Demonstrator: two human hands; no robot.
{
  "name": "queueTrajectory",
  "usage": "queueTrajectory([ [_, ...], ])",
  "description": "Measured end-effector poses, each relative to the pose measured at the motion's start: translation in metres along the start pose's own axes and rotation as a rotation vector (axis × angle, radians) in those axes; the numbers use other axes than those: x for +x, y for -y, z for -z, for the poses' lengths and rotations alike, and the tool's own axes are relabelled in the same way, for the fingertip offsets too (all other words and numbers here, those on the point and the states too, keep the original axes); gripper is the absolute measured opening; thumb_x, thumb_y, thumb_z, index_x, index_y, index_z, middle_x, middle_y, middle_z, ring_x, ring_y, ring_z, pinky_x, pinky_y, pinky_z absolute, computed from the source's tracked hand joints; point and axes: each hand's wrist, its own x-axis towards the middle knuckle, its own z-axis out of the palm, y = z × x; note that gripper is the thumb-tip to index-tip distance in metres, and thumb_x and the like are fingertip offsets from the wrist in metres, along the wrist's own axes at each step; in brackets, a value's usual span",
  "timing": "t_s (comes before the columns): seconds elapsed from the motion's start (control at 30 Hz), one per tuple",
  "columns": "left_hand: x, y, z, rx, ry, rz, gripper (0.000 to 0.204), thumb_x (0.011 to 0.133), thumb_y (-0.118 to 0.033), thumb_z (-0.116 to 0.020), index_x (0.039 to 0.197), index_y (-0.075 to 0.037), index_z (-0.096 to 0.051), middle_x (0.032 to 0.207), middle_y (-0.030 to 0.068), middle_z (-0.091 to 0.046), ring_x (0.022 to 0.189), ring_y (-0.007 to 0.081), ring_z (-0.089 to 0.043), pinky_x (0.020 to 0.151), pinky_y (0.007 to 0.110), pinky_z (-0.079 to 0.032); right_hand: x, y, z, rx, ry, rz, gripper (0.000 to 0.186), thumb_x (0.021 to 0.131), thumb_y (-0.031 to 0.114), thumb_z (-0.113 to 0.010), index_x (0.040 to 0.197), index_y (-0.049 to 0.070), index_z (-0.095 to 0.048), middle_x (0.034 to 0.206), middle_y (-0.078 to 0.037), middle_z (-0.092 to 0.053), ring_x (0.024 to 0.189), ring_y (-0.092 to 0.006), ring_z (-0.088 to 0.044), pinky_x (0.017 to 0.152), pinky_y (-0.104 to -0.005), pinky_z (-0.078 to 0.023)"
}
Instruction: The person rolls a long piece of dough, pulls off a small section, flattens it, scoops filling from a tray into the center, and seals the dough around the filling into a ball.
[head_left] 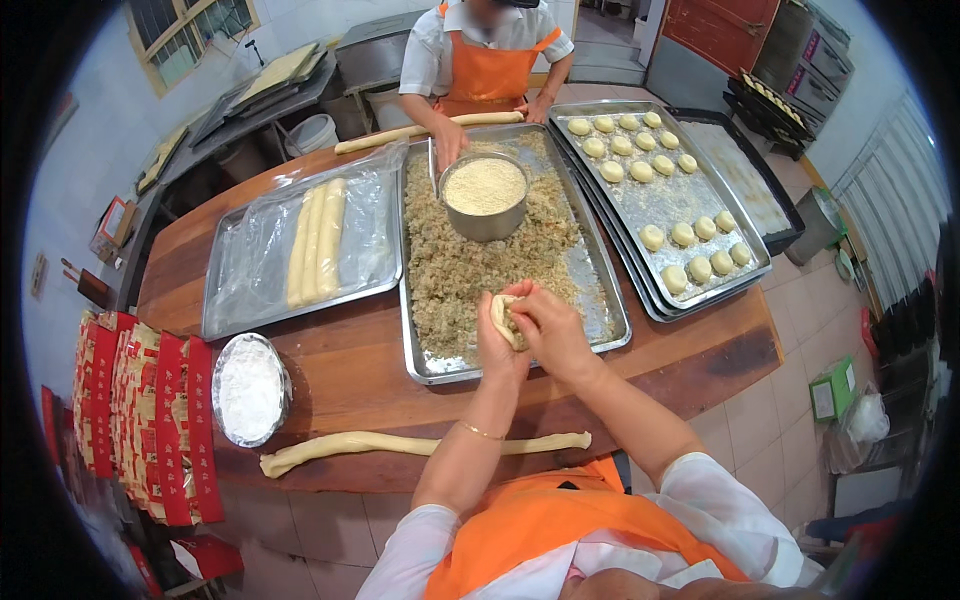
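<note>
I see left hand [497, 352] cupping the dough [499, 312], right hand [556, 336] pinching its edge. Dough's over the near end of the tray [616, 337]. Pot [487, 222] sits in the filling [465, 285]; rope [350, 446] passes under the left forearm.

In the two hands [554, 330] there is one dough piece [500, 314]. To their right lie twenty dough balls [652, 237]; to their left, three dough strips [318, 245] and one flour bowl [288, 385]. Ahead is one pot [488, 225]. Dough ropes [360, 442] are two: one behind, one far ahead.
</note>
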Motion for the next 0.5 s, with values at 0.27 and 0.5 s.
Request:
queueTrajectory([
  [0.27,0.028,0.014,0.025,-0.271,-0.080,0.131,0.030,0.101,-0.033,-0.056,0.105,-0.005,-0.065,0.100,0.0096,-0.069,0.096,0.0254,-0.065,0.088,0.041,-0.055,0.007,-0.041,0.001,0.019,0.121,-0.055,0.068,0.089,0.026,-0.066,0.152,0.014,-0.041,0.155,-0.024,-0.034,0.146,-0.0427,-0.029,0.116,-0.0498,-0.030],
  [0.5,0.017,0.004,0.023,-0.324,-0.121,0.238,0.027,0.094,-0.038,-0.070,0.088,-0.011,-0.066,0.087,0.0069,-0.068,0.082,0.0226,-0.067,0.075,0.036,-0.058,-0.001,-0.048,0.007,0.746,0.445,-0.506,0.080,0.096,0.030,-0.064,0.159,0.010,-0.021,0.161,-0.016,-0.026,0.147,-0.0284,-0.029,0.118,-0.0412,-0.028],
])
